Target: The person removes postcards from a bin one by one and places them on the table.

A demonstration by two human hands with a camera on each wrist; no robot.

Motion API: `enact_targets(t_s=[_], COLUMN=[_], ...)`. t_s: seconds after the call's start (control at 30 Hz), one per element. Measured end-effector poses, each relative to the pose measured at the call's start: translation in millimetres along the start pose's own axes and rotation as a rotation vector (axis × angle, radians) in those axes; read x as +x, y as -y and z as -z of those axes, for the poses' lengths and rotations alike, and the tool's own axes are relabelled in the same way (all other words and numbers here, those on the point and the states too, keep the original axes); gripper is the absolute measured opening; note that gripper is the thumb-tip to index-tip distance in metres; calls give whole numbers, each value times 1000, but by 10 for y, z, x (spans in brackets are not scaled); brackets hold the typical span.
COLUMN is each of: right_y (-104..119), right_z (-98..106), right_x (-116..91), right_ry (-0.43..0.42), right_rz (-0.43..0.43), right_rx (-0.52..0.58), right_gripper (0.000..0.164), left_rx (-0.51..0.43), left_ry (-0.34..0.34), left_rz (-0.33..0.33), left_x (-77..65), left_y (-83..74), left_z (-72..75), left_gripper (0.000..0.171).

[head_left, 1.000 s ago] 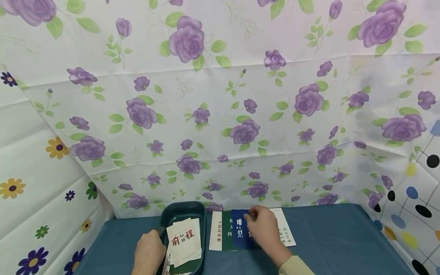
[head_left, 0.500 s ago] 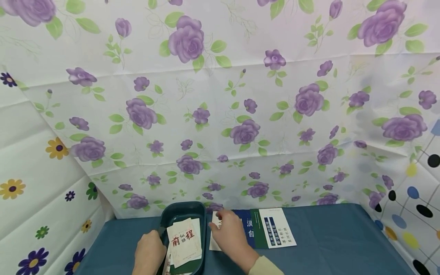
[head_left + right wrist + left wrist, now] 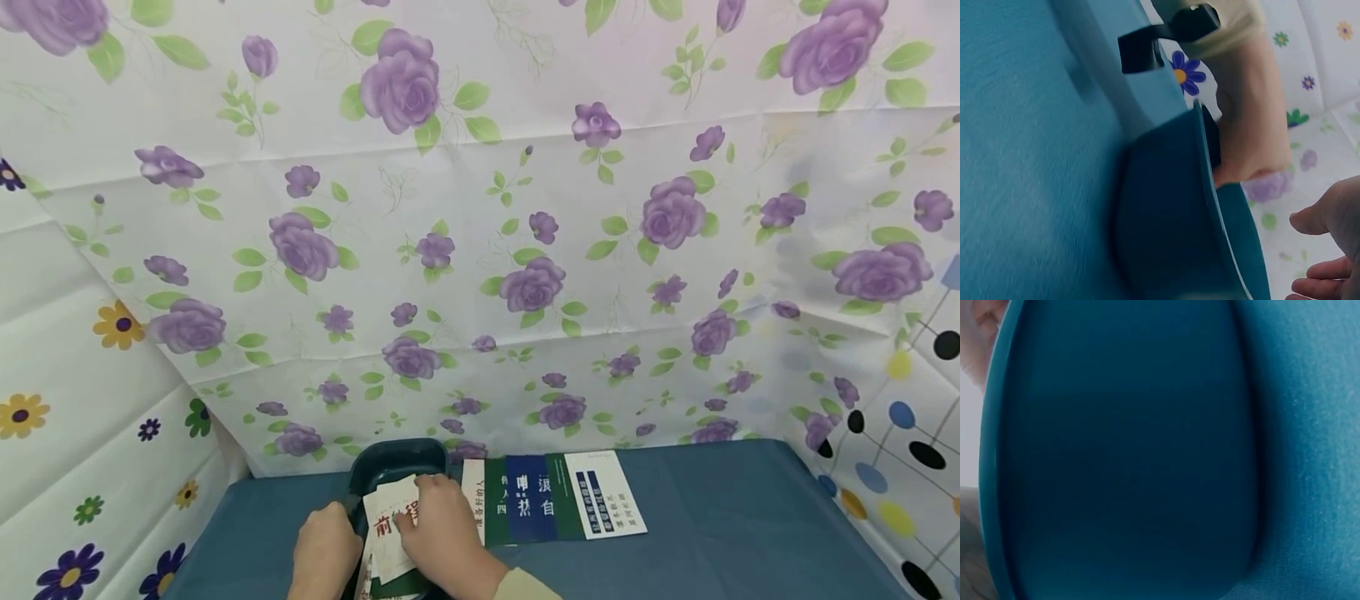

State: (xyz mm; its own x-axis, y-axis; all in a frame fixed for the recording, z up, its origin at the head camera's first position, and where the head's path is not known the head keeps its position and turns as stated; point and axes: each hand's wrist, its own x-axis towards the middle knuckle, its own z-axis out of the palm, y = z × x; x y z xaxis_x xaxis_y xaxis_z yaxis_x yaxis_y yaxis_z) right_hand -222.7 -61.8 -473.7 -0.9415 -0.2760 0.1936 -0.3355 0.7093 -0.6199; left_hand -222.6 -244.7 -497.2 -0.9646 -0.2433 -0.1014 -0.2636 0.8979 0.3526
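Observation:
A dark teal plastic bin [image 3: 397, 461] stands on the table with several paper cards [image 3: 386, 521] in it, the top one cream with red characters. My left hand [image 3: 326, 550] holds the bin's left rim with curled fingers. Over the cards in the bin is my right hand [image 3: 446, 533], covering part of the top card. In the right wrist view, the thumb and fingers of that hand [image 3: 1335, 237] are apart with nothing seen between them, beside the bin [image 3: 1166, 206]. The bin's outer wall [image 3: 1129, 450] fills most of the left wrist view.
Right of the bin, overlapping cards lie in a row: a cream card [image 3: 473, 504], then green, a blue card [image 3: 523, 508], green again and a white card [image 3: 606, 496]. A blue-grey cloth [image 3: 735, 517] covers the table. Floral sheeting [image 3: 480, 250] hangs behind it.
My right hand has moved left from above the card row to above the bin, uncovering the row. The left hand keeps its place on the bin rim.

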Motion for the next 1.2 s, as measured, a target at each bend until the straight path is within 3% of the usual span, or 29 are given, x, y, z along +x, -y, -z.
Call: enact_targets(t_s=[0.17,0.3,0.47,0.77,1.0,1.2], right_y=[125,189,172,40,94,113], right_z=[-84,-219,-399,-582,-675,-737], right_x=[13,26,41,72,113,125], right_ry=[73,123,175,215,261,268], right_rz=[12,53,91,-54,-161,-180], right_rx=[-6,-44,-123,-398,-580,-653], right_gripper=[52,41,29,61,77,82], left_rx=[2,-3,6,-9,-3,-11], left_ry=[7,40,33,3,6,12], left_rz=[-14,4,11,-15,-4,11], left_x=[1,-2,0,-4,2,-13], left_y=[10,33,45,8,-23,-22], left_z=[-2,3,-5,2,12,39], left_gripper=[10,9,10,9,8,8])
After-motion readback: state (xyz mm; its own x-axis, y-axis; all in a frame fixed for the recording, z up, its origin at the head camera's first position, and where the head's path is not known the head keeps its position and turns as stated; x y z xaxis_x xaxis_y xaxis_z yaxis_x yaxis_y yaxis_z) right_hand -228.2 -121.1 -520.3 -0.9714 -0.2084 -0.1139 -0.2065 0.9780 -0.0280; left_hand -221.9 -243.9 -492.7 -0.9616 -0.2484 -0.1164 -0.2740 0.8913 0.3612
